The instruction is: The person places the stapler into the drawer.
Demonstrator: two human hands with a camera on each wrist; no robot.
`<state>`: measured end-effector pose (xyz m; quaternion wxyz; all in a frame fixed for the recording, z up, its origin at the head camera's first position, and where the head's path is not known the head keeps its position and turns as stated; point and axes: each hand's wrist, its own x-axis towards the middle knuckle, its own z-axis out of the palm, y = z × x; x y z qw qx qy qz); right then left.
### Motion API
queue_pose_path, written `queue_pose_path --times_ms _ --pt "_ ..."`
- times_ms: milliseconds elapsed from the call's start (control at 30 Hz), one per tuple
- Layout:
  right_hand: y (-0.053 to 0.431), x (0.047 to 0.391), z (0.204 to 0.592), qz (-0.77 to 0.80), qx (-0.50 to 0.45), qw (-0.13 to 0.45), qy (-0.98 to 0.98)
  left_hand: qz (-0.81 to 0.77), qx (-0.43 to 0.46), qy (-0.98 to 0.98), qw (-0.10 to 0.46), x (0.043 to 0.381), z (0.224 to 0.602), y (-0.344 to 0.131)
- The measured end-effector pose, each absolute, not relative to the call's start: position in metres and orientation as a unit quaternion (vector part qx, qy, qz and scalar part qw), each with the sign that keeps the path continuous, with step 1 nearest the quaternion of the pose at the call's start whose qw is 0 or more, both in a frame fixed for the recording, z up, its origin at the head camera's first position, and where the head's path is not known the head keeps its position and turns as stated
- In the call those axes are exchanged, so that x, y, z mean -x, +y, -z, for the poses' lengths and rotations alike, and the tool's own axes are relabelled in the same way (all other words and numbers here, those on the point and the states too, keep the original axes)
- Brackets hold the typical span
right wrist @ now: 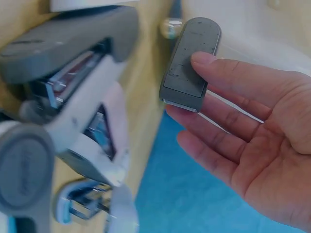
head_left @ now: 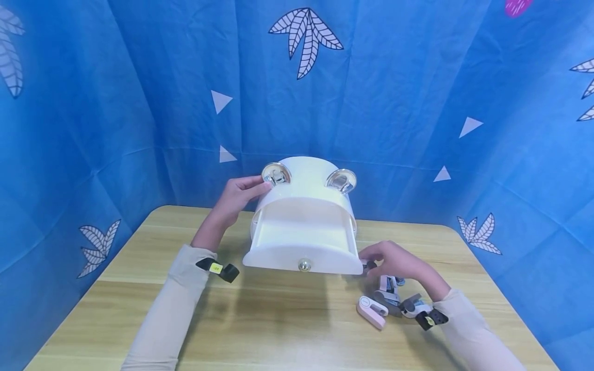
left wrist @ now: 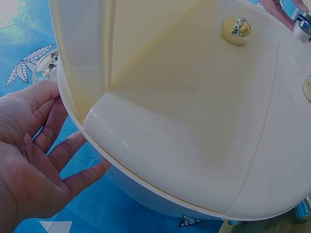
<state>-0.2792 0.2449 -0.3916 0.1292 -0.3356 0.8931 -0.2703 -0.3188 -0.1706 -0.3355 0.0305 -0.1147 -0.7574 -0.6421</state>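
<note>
A white rounded box (head_left: pixel 306 175) stands on the table with its drawer (head_left: pixel 278 259) pulled out. The drawer front bears a shiny round knob (head_left: pixel 304 265). My left hand (head_left: pixel 241 196) rests against the box's left side, near one shiny ear-like disc (head_left: pixel 276 173); in the left wrist view its loosely spread fingers (left wrist: pixel 73 150) touch the outer wall. Low beside the drawer's right end, my right hand (head_left: pixel 394 260) pinches a dark grey stapler (right wrist: pixel 192 63) between thumb and fingers. Several other small staplers (head_left: pixel 387 293) lie below that hand.
A pink and white stapler (head_left: pixel 371 312) lies nearest the front of the group. A second shiny disc (head_left: pixel 341 180) is on the box's right. The wooden table (head_left: pixel 278 330) ends at a blue patterned curtain (head_left: pixel 394 103) behind and at both sides.
</note>
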Motion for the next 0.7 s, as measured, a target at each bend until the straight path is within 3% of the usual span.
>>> queue_pose_path --times_ms 467,700 --pt "0.255 0.261 0.336 0.247 0.299 0.035 0.921 0.644 0.11 -0.756 0.034 0.319 0.336 -0.173" --pt "0.252 0.247 0.303 0.237 0.27 -0.049 0.932 0.645 0.115 -0.755 0.032 0.32 0.336 -0.172"
